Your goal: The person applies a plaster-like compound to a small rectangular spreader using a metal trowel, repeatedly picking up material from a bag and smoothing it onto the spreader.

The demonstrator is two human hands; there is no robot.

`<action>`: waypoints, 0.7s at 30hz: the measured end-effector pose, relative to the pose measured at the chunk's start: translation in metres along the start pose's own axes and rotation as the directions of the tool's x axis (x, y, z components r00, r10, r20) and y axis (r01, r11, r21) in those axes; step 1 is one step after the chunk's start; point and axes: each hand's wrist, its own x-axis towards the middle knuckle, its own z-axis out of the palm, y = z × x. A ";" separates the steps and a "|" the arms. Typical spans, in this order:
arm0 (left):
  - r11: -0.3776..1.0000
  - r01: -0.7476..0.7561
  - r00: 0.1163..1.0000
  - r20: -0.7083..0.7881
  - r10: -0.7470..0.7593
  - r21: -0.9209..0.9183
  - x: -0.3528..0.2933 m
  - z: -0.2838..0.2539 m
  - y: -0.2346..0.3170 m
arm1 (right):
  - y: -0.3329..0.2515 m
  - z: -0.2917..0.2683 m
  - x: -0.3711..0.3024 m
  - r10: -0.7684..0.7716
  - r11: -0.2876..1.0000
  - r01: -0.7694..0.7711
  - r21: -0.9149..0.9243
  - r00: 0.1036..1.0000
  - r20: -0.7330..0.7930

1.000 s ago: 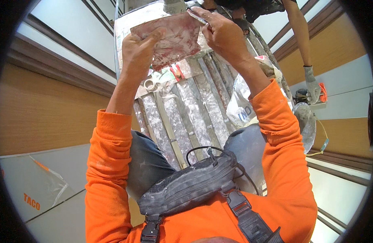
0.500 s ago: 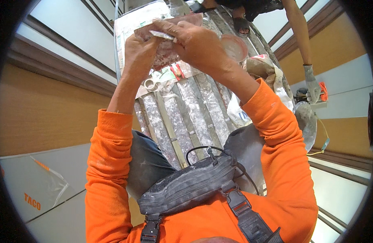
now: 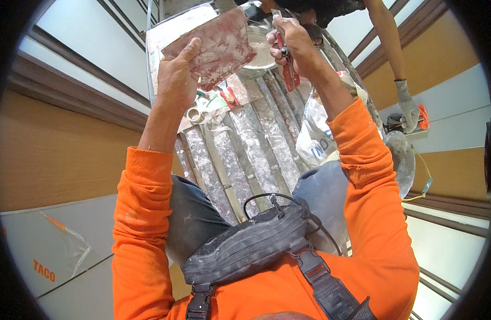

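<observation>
My left hand [image 3: 177, 74] grips a thin reddish board [image 3: 216, 48] smeared with white paste, its thumb on the upper face. Off to the right, my right hand [image 3: 294, 45] is closed around a red-handled tool [image 3: 288, 69] with a metal fitting. A pale tip sticks out above the fingers; the tool's exact kind is unclear. Between board and right hand sits a round tub [image 3: 260, 52] containing pale paste, partly covered by the board. Under my left hand lie a roll of tape [image 3: 193, 114] and a small red item [image 3: 230, 97].
Paste-spattered slats [image 3: 256, 138] form the platform before my knees. A white sack [image 3: 317, 130] stands at its right. Beyond the right edge, another person's gloved hand [image 3: 409, 109] holds an orange-red item [image 3: 423, 117]. A yellow cord [image 3: 428, 169] hangs nearby.
My hands, close together at the board half a second ago, are now apart. The right hand has moved right and away from the board; the board now shows more of its smeared face.
</observation>
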 end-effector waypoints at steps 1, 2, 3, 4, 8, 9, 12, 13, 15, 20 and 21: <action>1.000 0.018 1.000 -0.003 -0.018 0.009 -0.001 0.000 0.000 | 0.004 -0.002 0.002 -0.045 0.997 0.045 0.055 0.999 -0.005; 0.999 0.035 0.999 -0.004 -0.035 0.016 -0.001 0.001 0.001 | 0.003 -0.002 0.003 -0.123 0.991 0.123 -0.043 0.992 0.001; 0.998 0.051 0.999 -0.005 -0.051 0.023 -0.001 0.003 0.002 | 0.002 -0.002 0.005 -0.199 0.970 0.198 -0.141 0.980 0.014; 0.998 0.056 0.998 -0.010 -0.056 0.011 -0.001 0.006 0.003 | 0.002 -0.001 0.006 -0.271 0.933 0.272 -0.235 0.962 0.035; 0.998 0.064 0.998 0.000 -0.064 0.015 -0.011 0.014 -0.002 | 0.015 0.009 0.008 -0.404 0.818 0.356 -0.451 0.915 -0.011; 0.998 0.059 0.998 0.020 -0.060 0.023 -0.012 0.018 -0.003 | 0.019 0.004 0.013 -0.458 0.775 0.385 -0.501 0.889 -0.025; 0.997 0.053 0.998 -0.026 -0.052 0.051 -0.015 0.021 -0.009 | 0.015 0.012 0.009 -0.477 0.818 0.383 -0.429 0.868 -0.135; 0.996 0.063 0.997 -0.046 -0.060 0.068 -0.015 0.019 -0.011 | 0.012 0.017 0.005 -0.455 0.855 0.370 -0.364 0.871 -0.183; 0.992 0.085 0.994 -0.073 -0.078 0.095 -0.014 0.021 -0.013 | 0.010 0.015 0.005 -0.408 0.887 0.339 -0.312 0.893 -0.189; 0.993 0.018 1.000 0.022 -0.021 0.120 -0.020 0.031 -0.016 | 0.013 0.012 0.009 -0.338 0.931 0.292 -0.219 0.917 -0.212; 0.992 0.005 0.999 0.036 -0.009 0.123 -0.021 0.032 -0.016 | 0.014 0.014 0.008 -0.331 0.932 0.284 -0.225 0.920 -0.210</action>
